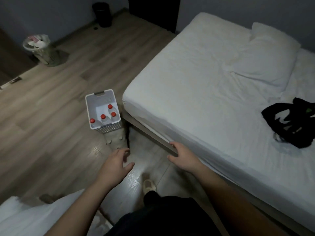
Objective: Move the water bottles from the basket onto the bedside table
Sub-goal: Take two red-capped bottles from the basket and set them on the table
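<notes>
A white perforated basket [99, 97] stands on the wooden floor beside the bed's corner. Several clear water bottles with red caps [103, 116] stand upright inside it, near its front and right side. My left hand [115, 163] hovers above the floor a little in front of the basket, fingers relaxed and holding nothing. My right hand [181, 155] is stretched forward near the bed's wooden frame edge, fingers loosely spread and empty. No bedside table is in view.
A bed with a white sheet [196, 86], a pillow [265, 53] and a black item [289, 123] fills the right. A lined waste bin [42, 50] and a dark bin [102, 14] stand at the back. A pale object [115, 138] lies behind the basket.
</notes>
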